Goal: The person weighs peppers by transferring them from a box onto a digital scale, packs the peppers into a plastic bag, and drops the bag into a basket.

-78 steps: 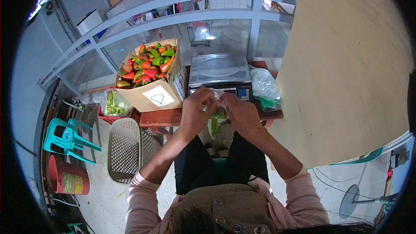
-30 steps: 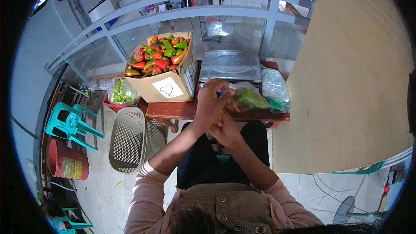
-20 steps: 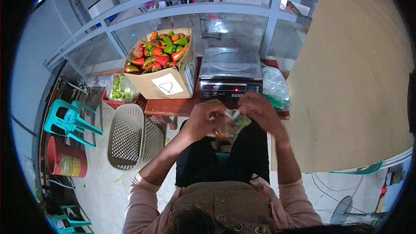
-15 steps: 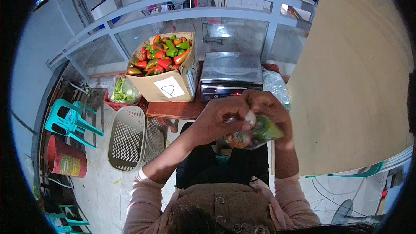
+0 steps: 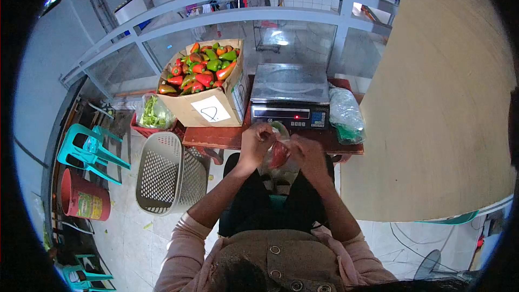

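Between my two hands hangs a clear plastic bag of peppers (image 5: 278, 154), one red and something green showing through it, in front of the scale. My left hand (image 5: 256, 145) has its fingers closed on the bag's left side. My right hand (image 5: 307, 154) pinches at the bag's right side, its fingertips slightly blurred. Just beyond my hands, a digital scale (image 5: 290, 87) with a bare metal plate stands on the red wooden table (image 5: 230, 137). Left of the scale, a cardboard box (image 5: 203, 109) is full of red and green peppers (image 5: 201, 70).
Plastic bags (image 5: 346, 109) lie right of the scale. A beige perforated basket (image 5: 162, 176) stands on the floor at left, near a red bin (image 5: 84, 196) and teal stools (image 5: 91, 148). A large tan board (image 5: 438, 103) fills the right side.
My hands have moved left and slightly apart, with the bag now hanging between them. The red pepper now shows more clearly, and the plastic bags beside the scale are less covered.
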The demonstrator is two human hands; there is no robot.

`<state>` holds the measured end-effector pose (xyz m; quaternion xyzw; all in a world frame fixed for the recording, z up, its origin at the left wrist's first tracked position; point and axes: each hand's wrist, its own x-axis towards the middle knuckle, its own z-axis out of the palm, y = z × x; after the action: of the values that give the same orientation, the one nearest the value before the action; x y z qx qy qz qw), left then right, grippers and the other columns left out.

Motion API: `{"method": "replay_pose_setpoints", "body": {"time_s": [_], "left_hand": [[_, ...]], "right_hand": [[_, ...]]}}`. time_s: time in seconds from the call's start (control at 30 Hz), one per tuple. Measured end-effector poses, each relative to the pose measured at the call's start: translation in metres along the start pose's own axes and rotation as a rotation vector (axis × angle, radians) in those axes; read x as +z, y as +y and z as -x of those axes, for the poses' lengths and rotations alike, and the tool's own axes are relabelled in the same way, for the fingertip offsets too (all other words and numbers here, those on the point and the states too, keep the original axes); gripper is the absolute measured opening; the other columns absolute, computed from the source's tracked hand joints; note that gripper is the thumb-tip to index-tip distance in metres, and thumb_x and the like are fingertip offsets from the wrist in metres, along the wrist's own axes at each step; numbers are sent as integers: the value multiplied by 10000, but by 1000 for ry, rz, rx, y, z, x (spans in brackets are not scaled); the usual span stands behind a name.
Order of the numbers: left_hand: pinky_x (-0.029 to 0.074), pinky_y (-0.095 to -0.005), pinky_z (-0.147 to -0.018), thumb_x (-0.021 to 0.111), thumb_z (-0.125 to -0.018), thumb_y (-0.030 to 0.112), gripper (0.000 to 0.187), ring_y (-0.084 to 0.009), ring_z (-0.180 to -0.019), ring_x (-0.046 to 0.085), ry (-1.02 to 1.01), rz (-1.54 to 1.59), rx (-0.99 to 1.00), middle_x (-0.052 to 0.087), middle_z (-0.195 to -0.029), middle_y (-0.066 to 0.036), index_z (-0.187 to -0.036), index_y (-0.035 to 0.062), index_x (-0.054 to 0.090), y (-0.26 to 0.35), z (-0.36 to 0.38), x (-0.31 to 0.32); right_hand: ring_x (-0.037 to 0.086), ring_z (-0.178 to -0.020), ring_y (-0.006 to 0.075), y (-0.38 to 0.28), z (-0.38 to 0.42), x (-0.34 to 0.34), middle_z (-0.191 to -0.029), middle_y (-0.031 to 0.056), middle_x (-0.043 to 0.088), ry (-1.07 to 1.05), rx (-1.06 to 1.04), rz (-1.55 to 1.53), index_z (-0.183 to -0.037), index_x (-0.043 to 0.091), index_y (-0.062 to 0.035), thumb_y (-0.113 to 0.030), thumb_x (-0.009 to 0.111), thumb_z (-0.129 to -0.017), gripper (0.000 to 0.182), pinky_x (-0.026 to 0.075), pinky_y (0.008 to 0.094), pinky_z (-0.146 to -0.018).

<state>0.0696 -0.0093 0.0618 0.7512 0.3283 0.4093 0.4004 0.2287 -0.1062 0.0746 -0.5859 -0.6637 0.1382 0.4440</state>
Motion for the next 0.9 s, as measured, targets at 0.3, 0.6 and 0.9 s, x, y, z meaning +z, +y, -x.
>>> {"method": "replay_pose_setpoints", "body": {"time_s": [0.3,0.6,0.9], "left_hand": [[463,-266,-660,703,-784,33,112,-110,-752,572,-167,180,211,600,-833,-49,-852,3,619,154,16,-21],[434,-263,-595,698,-809,95,124,-117,-644,526,151,95,20,592,-724,-38,-810,10,608,99,-42,26],[452,-303,-571,663,-752,-1,85,-193,-670,582,36,-80,-7,562,-750,-105,-784,-16,586,-8,2,23]], "right_hand": [[596,-979,222,-45,-46,-98,-1064,116,616,-184,-201,-846,-889,660,-23,-247,627,-870,227,481,324,-848],[612,-753,127,16,-13,60,-907,61,624,-57,407,-2161,-1157,542,-76,-311,561,-928,329,498,261,-586],[553,-597,131,16,6,15,-796,19,601,-39,409,-447,-873,561,-78,-213,549,-944,154,444,256,-497]]}}
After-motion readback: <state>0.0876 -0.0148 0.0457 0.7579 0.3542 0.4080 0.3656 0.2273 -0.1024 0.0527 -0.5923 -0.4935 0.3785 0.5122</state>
